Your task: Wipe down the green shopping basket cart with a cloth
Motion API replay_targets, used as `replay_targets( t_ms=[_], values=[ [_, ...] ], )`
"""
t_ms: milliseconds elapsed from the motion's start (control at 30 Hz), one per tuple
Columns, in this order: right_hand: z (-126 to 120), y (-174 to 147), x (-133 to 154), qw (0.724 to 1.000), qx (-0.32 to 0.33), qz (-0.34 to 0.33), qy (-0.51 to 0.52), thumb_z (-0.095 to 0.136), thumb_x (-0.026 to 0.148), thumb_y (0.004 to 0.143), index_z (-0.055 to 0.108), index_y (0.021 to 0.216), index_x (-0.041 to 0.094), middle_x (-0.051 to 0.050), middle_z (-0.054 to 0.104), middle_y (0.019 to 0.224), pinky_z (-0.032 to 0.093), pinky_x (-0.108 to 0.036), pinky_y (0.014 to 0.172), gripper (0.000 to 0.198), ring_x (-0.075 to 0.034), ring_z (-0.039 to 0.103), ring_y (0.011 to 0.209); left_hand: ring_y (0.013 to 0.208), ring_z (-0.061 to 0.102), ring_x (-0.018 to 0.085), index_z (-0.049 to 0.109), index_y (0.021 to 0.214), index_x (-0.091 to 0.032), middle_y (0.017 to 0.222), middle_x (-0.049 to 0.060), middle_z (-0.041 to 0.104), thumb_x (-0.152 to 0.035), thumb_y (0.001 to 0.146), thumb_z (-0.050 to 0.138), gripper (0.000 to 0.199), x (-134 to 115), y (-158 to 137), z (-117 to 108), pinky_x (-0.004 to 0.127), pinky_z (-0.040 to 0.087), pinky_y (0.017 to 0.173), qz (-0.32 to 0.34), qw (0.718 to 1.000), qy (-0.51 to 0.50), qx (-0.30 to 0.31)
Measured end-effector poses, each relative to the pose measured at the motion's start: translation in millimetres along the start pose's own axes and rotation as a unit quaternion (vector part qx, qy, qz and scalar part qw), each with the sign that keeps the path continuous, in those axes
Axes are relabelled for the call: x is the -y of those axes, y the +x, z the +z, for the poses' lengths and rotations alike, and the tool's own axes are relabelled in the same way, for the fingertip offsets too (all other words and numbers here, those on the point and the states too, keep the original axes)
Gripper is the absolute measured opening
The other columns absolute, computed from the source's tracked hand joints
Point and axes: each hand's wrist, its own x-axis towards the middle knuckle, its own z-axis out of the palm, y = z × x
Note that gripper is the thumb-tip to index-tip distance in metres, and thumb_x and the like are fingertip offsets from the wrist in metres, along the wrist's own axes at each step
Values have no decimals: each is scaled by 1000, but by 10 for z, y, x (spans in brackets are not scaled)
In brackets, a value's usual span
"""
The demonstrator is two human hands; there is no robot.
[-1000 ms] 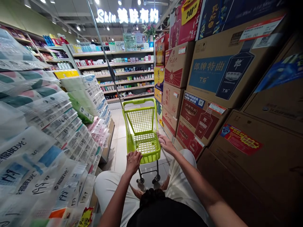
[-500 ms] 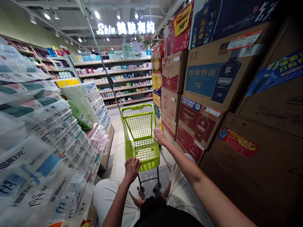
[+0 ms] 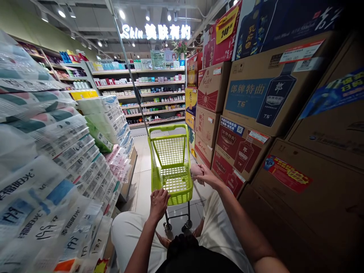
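Left hand (image 3: 158, 203) is curled over the near rim of the small lime-green plastic mesh shopping trolley (image 3: 170, 167), fingers folded down on the rim's left corner — a closed grip on the trolley itself. Right hand (image 3: 202, 174) sits at the trolley's right edge, fingers bent and loosely together, thumb side toward the basket; it looks to be touching the rim, but whether it actually clamps the rim I cannot tell from this angle. The trolley stands on the pale tiled floor (image 3: 143, 178) in the middle of the aisle, just beyond the person's knees in cream trousers (image 3: 131, 231), its black castors (image 3: 176, 226) near the feet. Against half a second ago, the right hand has drawn back — it was stretched farther along the right rim with the arm long, and now it is nearer the body with the elbow bent; the left hand stays where it was on the near rim. To the left, stacked plastic-wrapped tissue packs (image 3: 57, 159) line the shelf; to the right, a wall of brown cardboard cartons with red and blue labels (image 3: 250, 113); at the far end, shelves of small boxed goods (image 3: 153, 94) under a lit white sign (image 3: 155, 32).
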Motion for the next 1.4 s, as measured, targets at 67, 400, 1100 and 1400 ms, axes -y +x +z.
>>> replay_targets(
  t_ms=[67,400,1100,1400],
  values=[
    [-77,21,49,989,-11,24,147,71,43,70,55,114,18,-5,67,97,52,-28,68,53,-18,65,76,99,55,22,60,91,-25,95,3,66,-36,103,35,29,-19,-3,-4,41,33,100,3,1000,-2,-4],
    [-104,241,-35,981,-100,-12,168,50,55,82,57,118,21,-8,67,93,53,-33,62,49,-24,66,79,101,56,21,60,93,-27,97,2,65,-36,104,34,30,-52,22,14,42,34,101,7,1000,0,-1],
    [189,783,-346,964,-86,-115,-223,51,9,79,70,115,22,-10,58,115,41,-45,103,43,-26,49,110,96,54,21,61,97,-25,99,3,64,-37,105,32,32,-177,68,-2,40,35,99,14,999,43,18],
    [377,341,-593,963,-73,-176,-190,50,5,78,75,102,24,-10,59,111,41,-40,96,40,-26,48,107,94,54,23,64,104,-24,98,5,65,-35,103,38,28,-220,61,42,40,36,97,11,998,64,-13]
  ],
)
